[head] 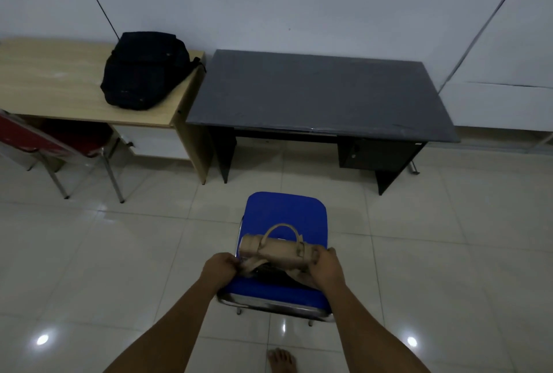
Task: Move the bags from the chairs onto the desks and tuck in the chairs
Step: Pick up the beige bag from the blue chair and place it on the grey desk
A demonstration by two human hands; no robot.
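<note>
1. Reaching forward and down, both forearms are extended over the blue chair, which is set well back from the dark desk.
2. The beige bag, lying on the seat, is gripped at both ends: the left hand is closed on a strap, the right hand is clamped on the bag's end.
3. A black backpack is seen resting on the wooden desk, with a red chair partly tucked beneath.
4. A bare foot is seen on the tiled floor.

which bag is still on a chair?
The beige handbag, on the blue chair, gripped by both hands. The black backpack already lies on the wooden desk.
</note>
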